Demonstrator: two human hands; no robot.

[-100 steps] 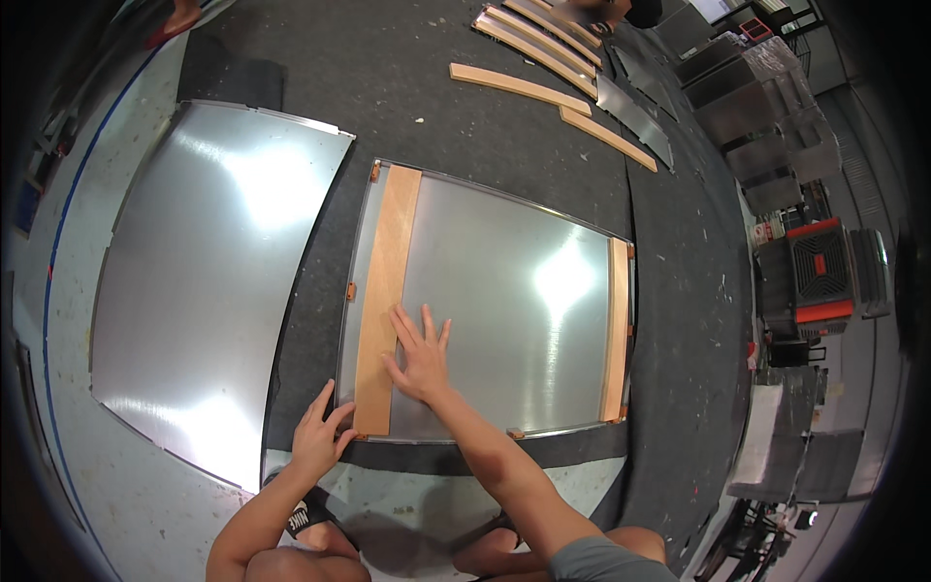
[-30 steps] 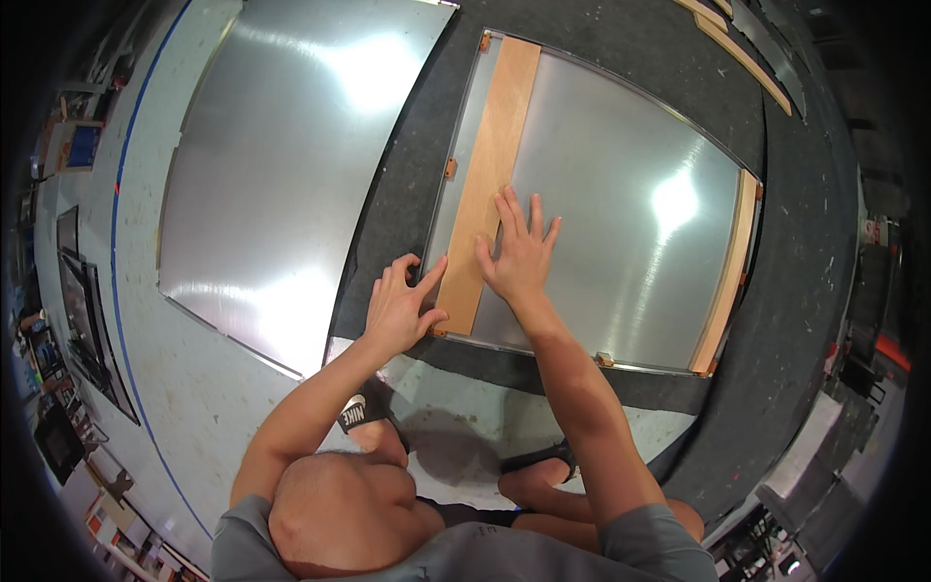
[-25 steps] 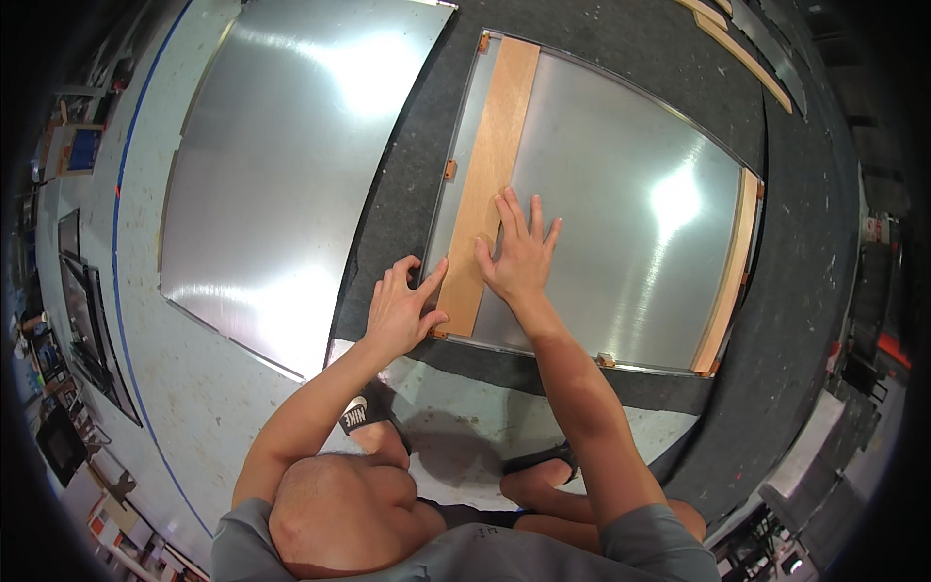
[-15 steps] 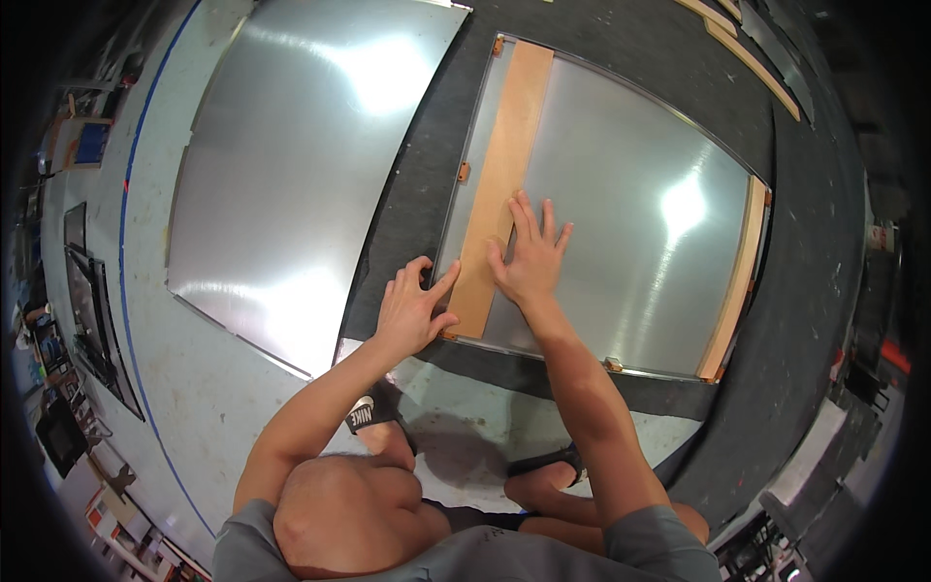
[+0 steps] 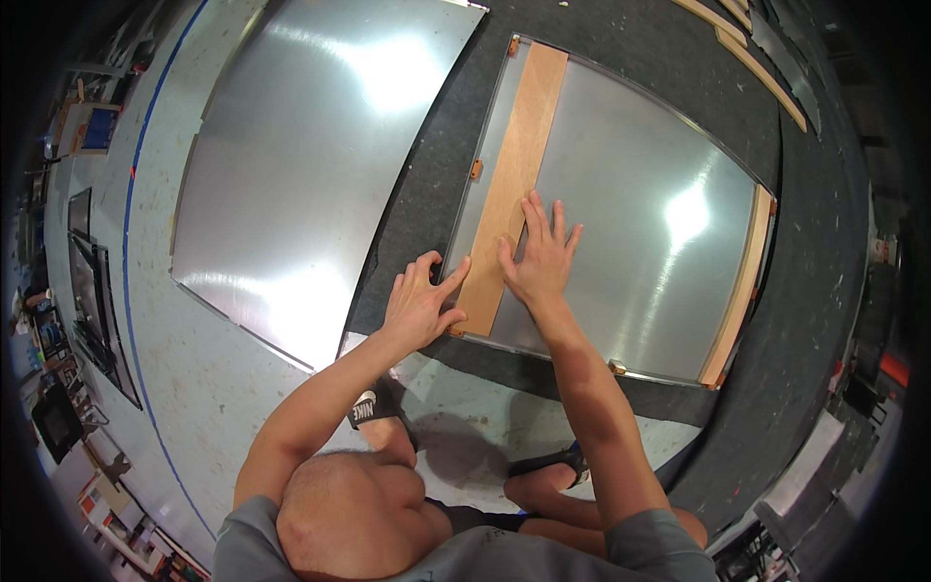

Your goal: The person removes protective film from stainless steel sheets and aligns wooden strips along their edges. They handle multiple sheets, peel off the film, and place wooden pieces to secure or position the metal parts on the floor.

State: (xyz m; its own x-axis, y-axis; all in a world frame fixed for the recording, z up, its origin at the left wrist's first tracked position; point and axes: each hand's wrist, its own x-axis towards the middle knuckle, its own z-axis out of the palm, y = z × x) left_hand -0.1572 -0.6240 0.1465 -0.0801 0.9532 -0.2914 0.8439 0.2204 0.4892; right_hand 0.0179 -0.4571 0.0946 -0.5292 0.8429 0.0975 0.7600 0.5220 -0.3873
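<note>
Knees and sandalled feet at bottom, person crouched on pale floor. Left hand fingers spread, resting on near end of wooden strip, holding nothing. Right hand flat, fingers wide, pressing strip and metal sheet just beside it. Sheet lies on dark mat; second wooden strip on its right edge. Larger metal sheet far left

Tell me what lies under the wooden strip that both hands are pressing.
The wooden strip lies flat on a shiny metal sheet, which rests on a dark mat. The right hand and left hand cover its near end; anything between strip and sheet is hidden.
</note>
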